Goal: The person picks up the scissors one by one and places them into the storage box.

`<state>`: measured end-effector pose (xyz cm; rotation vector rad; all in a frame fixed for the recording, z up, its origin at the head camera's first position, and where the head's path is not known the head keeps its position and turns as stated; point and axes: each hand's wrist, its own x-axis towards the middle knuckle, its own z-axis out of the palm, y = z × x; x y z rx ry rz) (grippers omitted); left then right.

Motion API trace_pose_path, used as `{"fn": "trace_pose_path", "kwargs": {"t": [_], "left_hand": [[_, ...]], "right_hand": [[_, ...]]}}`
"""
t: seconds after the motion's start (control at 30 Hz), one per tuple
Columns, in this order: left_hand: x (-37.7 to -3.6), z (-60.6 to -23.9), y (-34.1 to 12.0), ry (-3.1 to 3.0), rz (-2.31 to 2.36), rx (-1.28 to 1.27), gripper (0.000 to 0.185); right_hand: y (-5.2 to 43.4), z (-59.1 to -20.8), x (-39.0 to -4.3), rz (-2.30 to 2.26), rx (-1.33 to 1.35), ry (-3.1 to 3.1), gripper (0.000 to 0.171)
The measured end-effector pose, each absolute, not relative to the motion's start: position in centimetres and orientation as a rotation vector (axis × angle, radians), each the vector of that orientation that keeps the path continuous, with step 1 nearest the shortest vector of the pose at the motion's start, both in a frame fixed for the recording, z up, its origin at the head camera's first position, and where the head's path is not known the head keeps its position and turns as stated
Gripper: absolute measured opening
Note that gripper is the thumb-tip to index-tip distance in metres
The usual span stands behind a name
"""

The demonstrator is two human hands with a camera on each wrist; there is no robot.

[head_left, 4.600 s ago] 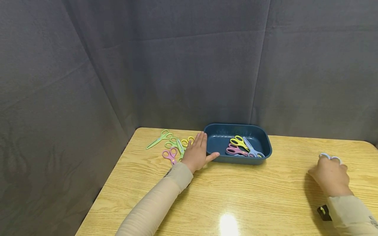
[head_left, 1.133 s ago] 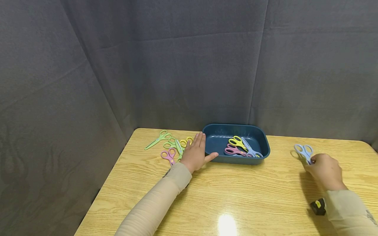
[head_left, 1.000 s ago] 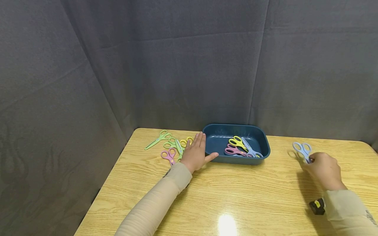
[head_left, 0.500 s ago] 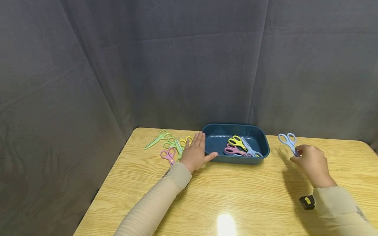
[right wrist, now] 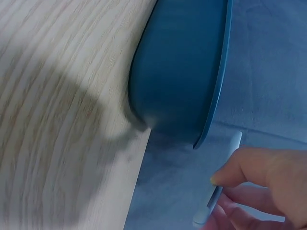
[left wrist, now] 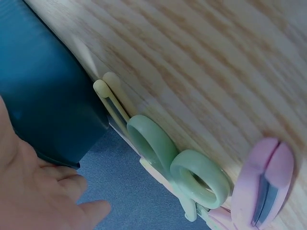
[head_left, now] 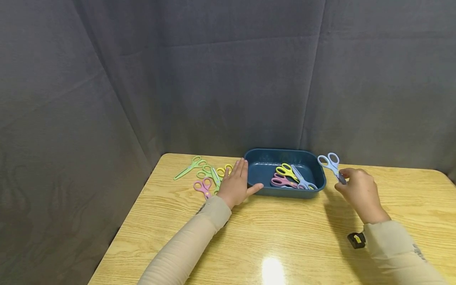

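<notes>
My right hand (head_left: 360, 194) pinches a pair of light blue scissors (head_left: 335, 170) by the blades, just beyond the right rim of a dark blue tray (head_left: 278, 192). The handle loops point up and toward the tray. In the right wrist view, thumb and fingers hold the scissors (right wrist: 235, 143) beside the tray's end. With straight fingers and the thumb spread, my left hand (head_left: 234, 187) rests against the tray's left end. Inside the tray lie yellow scissors (head_left: 293, 174), pink scissors (head_left: 287, 184) and blue scissors (head_left: 298, 177), with another partly hidden beneath.
Left of the tray, green scissors (head_left: 189, 170), pink scissors (head_left: 206, 190) and several others lie on the wooden table (head_left: 285, 229); my left hand partly covers the yellow scissors (head_left: 221, 173). A grey curtain (head_left: 235, 87) hangs behind the table.
My right hand has picked up the blue scissors at the far right and carried them left and up to the tray's right rim. The left hand has stayed in place.
</notes>
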<state>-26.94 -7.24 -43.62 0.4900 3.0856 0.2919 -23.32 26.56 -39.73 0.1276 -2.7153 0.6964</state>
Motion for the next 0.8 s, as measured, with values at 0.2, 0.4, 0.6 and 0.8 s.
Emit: {"fn": "trace_pose_path", "kwargs": {"t": [0.2,0.4,0.6,0.8], "left_hand": [[-26.8,-43.4,-7.2,3.082,0.317,0.495,0.098],[-26.8,-43.3,-7.3,3.083,0.335,0.488,0.098],[-26.8,-43.4,-7.3,3.086,0.334,0.494,0.098],[-26.9,-43.5,-7.3,3.076,0.332,0.485,0.099]], "right_hand": [[25.7,-39.6,-23.6,0.668,0.212,-2.641,0.036],[24.8,-39.5,-23.9,0.630,0.300,-2.576,0.027],[23.9,-39.5,-24.2,0.651,0.290,-2.632,0.028],[22.8,-39.7,-24.6,0.655,0.322,-2.644,0.035]]}}
